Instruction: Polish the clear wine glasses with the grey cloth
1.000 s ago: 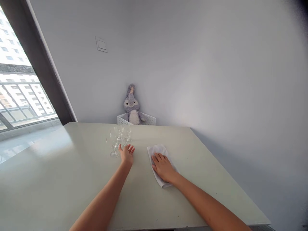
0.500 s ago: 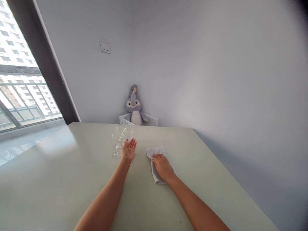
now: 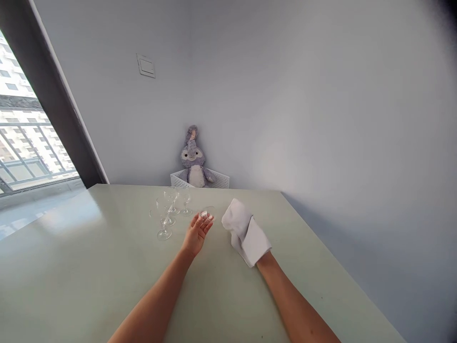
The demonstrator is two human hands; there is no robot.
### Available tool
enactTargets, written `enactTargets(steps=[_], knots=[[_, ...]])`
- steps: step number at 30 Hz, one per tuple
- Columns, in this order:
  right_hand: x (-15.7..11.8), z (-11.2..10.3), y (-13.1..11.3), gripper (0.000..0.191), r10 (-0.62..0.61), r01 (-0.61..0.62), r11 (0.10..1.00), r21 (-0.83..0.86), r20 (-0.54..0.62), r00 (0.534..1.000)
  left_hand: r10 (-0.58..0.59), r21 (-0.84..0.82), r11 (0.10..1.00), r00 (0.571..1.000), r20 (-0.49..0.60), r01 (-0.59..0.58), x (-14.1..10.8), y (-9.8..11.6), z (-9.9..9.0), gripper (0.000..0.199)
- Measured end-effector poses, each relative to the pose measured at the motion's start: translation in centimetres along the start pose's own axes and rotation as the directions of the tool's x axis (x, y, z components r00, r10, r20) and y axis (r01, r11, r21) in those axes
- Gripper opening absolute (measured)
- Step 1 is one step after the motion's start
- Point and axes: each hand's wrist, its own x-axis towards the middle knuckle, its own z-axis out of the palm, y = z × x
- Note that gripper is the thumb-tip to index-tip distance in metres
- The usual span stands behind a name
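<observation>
My left hand (image 3: pixel 195 236) is closed around a clear stemmed glass (image 3: pixel 208 215), tilted over sideways above the table; the fingers hide part of it. To the right, a white cloth (image 3: pixel 246 228) is draped over and around my right hand, which is held up close to the glass but apart from it. The cloth covers the fingers of that hand, and only the wrist (image 3: pixel 264 261) shows below its edge. Several more clear stemmed glasses (image 3: pixel 164 233) stand upright in a cluster left of my left hand.
The pale green table (image 3: pixel 107 267) reaches back to a white perforated basket (image 3: pixel 222 180) behind its far edge, with a grey plush toy (image 3: pixel 195 166) inside. Grey walls rise behind and to the right. At the left is a window with a railing (image 3: pixel 28 143).
My left hand, open with the palm up before, has taken hold of a glass and moved slightly right. The cloth, flat under my right hand before, is now lifted and wrapped over it.
</observation>
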Motion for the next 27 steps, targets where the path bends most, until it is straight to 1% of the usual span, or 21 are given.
enactTargets(steps=[1, 3, 5, 6, 7, 8, 10, 12, 13, 15, 17, 19, 21, 24, 27], knots=[[-0.1, 0.0, -0.1, 0.044, 0.002, -0.002, 1.0, -0.01, -0.02, 1.0, -0.004, 0.02, 1.0, 1.0, 0.007, 0.004, -0.2, -0.2, 0.2, 0.031], [-0.4, 0.1, -0.6, 0.047, 0.042, -0.038, 0.999, 0.034, -0.107, 0.993, -0.008, 0.059, 0.998, 1.0, 0.008, 0.008, -0.5, -0.6, 0.5, 0.035], [-1.0, 0.7, -1.3, 0.048, 0.057, -0.05, 0.998, 0.04, -0.182, 0.982, 0.0, 0.092, 0.996, 1.0, 0.007, -0.001, -0.7, -0.9, 0.7, 0.038], [-1.4, 1.2, -1.7, 0.048, 0.046, -0.042, 0.999, 0.023, -0.207, 0.977, 0.004, 0.108, 0.994, 1.0, 0.011, -0.005, -0.8, -1.1, 0.8, 0.039], [-1.7, 1.8, -2.1, 0.046, 0.019, -0.022, 1.0, -0.011, -0.208, 0.978, 0.004, 0.124, 0.992, 1.0, 0.018, -0.006, -0.9, -1.2, 0.9, 0.04], [-2.1, 2.5, -2.5, 0.045, -0.022, 0.011, 0.998, -0.061, -0.178, 0.984, 0.003, 0.141, 0.99, 1.0, 0.026, -0.007, -1.0, -1.3, 1.0, 0.04], [-2.8, 3.9, -3.0, 0.043, -0.107, 0.1, 0.981, -0.168, -0.036, 0.994, 0.003, 0.17, 0.985, 0.999, 0.045, -0.01, -1.1, -1.5, 1.2, 0.041], [-3.2, 5.1, -3.2, 0.044, -0.137, 0.158, 0.964, -0.216, 0.107, 0.985, 0.007, 0.2, 0.98, 0.998, 0.063, -0.02, -1.3, -1.5, 1.4, 0.042], [-3.4, 5.5, -3.2, 0.045, -0.13, 0.161, 0.964, -0.212, 0.151, 0.98, 0.014, 0.222, 0.975, 0.998, 0.068, -0.029, -1.4, -1.4, 1.6, 0.043], [-3.4, 5.7, -2.8, 0.046, -0.074, 0.112, 0.979, -0.173, 0.213, 0.974, 0.023, 0.281, 0.959, 0.996, 0.083, -0.045, -1.6, -1.2, 1.8, 0.045], [-3.3, 5.5, -2.1, 0.044, 0.008, 0.029, 0.99, -0.135, 0.262, 0.965, -0.014, 0.343, 0.939, 0.991, 0.134, -0.034, -1.9, -1.2, 2.0, 0.047], [-3.1, 5.1, -1.4, 0.037, 0.069, -0.042, 0.994, -0.104, 0.274, 0.959, -0.087, 0.385, 0.923, 0.978, 0.19, 0.007, -2.2, -1.2, 2.2, 0.049], [-2.9, 4.8, -0.9, 0.03, 0.102, -0.091, 0.994, -0.057, 0.252, 0.962, -0.142, 0.405, 0.913, 0.966, 0.215, 0.044, -2.4, -1.3, 2.3, 0.049], [-2.5, 4.5, -0.6, 0.028, 0.174, -0.199, 0.973, 0.112, 0.202, 0.964, -0.152, 0.4, 0.915, 0.961, 0.232, 0.048, -2.4, -1.1, 2.4, 0.048], [-2.4, 4.4, -0.8, 0.032, 0.258, -0.314, 0.893, 0.323, 0.204, 0.944, -0.13, 0.376, 0.926, 0.959, 0.251, 0.027, -2.3, -0.7, 2.3, 0.05]])
